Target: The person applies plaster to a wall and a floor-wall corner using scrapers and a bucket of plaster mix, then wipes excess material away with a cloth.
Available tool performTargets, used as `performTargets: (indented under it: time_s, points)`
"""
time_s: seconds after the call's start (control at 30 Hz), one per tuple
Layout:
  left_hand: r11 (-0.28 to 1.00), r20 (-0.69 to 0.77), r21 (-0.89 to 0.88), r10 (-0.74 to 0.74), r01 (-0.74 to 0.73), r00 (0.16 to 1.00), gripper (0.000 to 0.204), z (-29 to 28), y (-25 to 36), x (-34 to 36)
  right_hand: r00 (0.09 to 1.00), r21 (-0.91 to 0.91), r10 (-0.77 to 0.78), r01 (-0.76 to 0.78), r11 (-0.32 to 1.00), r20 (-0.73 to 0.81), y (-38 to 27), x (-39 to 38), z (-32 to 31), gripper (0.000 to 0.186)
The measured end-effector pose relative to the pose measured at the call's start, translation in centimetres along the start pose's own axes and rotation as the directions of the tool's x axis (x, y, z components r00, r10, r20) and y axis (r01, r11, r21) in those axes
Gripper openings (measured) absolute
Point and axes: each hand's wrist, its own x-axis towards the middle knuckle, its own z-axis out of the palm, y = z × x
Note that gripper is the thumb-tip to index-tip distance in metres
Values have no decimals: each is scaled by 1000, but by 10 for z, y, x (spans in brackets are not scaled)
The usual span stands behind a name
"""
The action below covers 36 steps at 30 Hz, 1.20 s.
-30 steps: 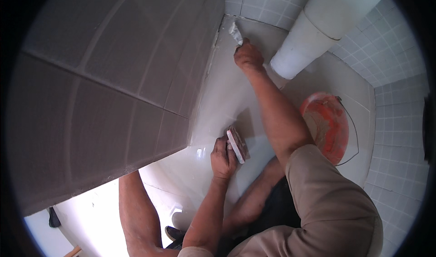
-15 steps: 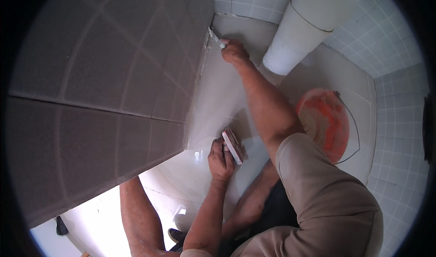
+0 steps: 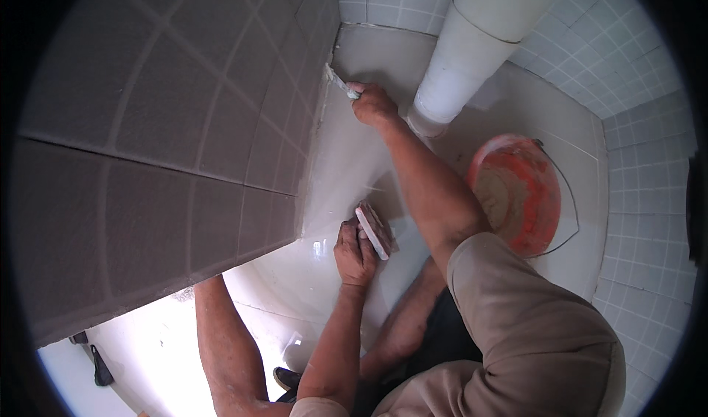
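Whitish scraper (image 3: 340, 83); in right hand (image 3: 374, 105)

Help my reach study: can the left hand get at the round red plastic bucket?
Probably not: the left hand holds a flat pinkish board, and the right forearm lies between hand and bucket.

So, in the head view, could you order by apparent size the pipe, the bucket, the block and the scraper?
1. White pipe, cut off above
2. Red bucket, partly hidden
3. Block in left hand
4. Scraper in right hand
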Motion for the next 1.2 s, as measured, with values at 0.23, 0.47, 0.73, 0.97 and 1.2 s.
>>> performTargets:
  time_s: [0.23,0.47,0.73,0.97,1.2]
  points:
    - [1000,-13,7,16,-16,1000,31,2,-4,0,995,241,-50,70,968,-87,20,-3,9,45]
    - [1000,12,0,-19,19,1000,30,0,-6,-1,991,548,101,-35,836,-91,-20,24,29,30]
    - [1000,26,16,-10,9,1000,29,0,-7,0,997,617,56,-72,784,46,-35,1,64,49]
    - [1000,2,1,-1,1,1000,30,0,-8,1,939,543,40,163,824,-343,11,33,73,37]
    - [999,44,-21,-37,38,998,30,12,-2,3,958,466,30,111,878,-285,31,75,35,34]
